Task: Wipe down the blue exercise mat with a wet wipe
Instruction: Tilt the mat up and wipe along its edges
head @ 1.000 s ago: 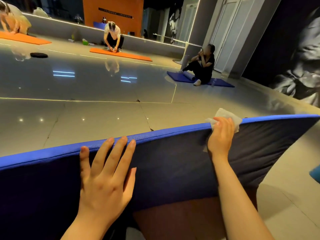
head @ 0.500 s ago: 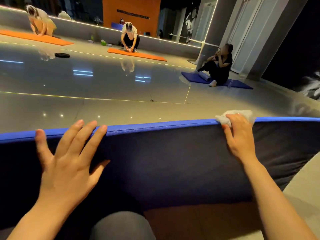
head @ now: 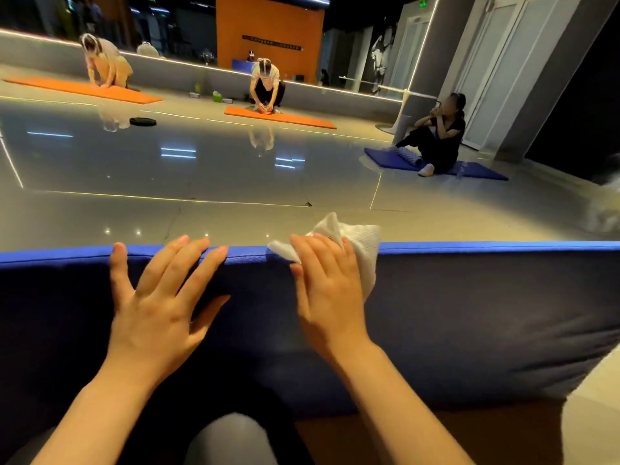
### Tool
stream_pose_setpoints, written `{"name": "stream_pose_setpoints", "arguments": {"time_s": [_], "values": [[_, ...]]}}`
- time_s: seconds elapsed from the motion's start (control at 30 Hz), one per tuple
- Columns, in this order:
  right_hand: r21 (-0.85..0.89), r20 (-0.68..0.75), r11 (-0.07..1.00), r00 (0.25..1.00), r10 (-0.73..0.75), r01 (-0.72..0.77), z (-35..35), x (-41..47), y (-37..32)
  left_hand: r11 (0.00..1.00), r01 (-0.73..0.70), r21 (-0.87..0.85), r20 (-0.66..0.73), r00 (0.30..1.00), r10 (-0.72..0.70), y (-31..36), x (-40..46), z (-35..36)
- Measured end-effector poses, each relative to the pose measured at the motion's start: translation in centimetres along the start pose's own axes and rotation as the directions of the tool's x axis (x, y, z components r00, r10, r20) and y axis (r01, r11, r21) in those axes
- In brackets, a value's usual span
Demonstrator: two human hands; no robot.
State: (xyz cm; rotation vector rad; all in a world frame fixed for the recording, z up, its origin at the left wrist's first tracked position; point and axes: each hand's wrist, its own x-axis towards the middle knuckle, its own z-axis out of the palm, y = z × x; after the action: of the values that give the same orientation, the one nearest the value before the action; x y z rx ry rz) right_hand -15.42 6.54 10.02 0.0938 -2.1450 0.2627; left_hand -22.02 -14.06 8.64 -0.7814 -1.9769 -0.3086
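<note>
Holding the mat up: the blue exercise mat (head: 469, 313) stands on its long side right across the near scene, its bright blue top edge running left to right, dark face toward the camera; judged to be raised so the rim can be reached.
Left hand: the left hand (head: 157, 303) lies flat against the near face, fingers (head: 198, 253) straight and spread, tips hooked just over the top edge, holding nothing; it looks like the brace that keeps the mat upright.
Right hand: the right hand (head: 325, 290) is just right of it, pressing the wet wipe (head: 362, 243) onto the top edge, fingers bent lightly over the cloth with the thumb on the near face.
Wipe: white and bunched, draped over the rim, part sticking up past the fingertips, part hanging down the near face right of the hand; folding over the rim should clean both sides at once.
Step in hand: wiping the top edge, by my read; how much is already clean cannot be told.
Watch for: the mat sagging or tipping if the brace eases.
Far side: glossy floor (head: 201, 169), two people on orange mats (head: 288, 117) at the far left and centre, one sitting on another blue mat (head: 476, 171) far right.
Near: a grey knee (head: 231, 441) below the hands.
</note>
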Motion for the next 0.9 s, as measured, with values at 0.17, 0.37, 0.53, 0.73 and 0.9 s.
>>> {"name": "stream_pose_setpoints", "arguments": {"time_s": [0.17,0.37,0.53,0.73,0.9], "values": [[-0.285,0.063,0.956,0.997,-0.053,0.069,-6.1,0.4,11.3,0.996,-0.068,0.065,-0.081,0.994,0.073,-1.0,-0.3,0.0],[-0.247,-0.135,0.939,0.968,0.210,-0.239,-6.5,-1.7,11.4,0.999,0.015,0.044,-0.148,0.989,-0.008,0.9,-1.0,0.6],[-0.065,-0.188,0.992,0.978,0.095,-0.109,0.6,0.3,-0.7,0.998,0.035,0.043,-0.045,0.998,-0.033,0.7,-0.6,0.7],[-0.059,-0.001,0.986,0.987,-0.159,0.158,0.9,1.1,-2.4,0.993,-0.082,0.081,-0.005,0.997,0.083,-1.5,-0.5,0.1],[-0.322,-0.051,0.947,0.999,0.002,-0.018,-4.2,-0.7,8.7,0.985,-0.119,0.129,-0.023,0.992,0.123,-1.8,-0.6,0.2]]}}
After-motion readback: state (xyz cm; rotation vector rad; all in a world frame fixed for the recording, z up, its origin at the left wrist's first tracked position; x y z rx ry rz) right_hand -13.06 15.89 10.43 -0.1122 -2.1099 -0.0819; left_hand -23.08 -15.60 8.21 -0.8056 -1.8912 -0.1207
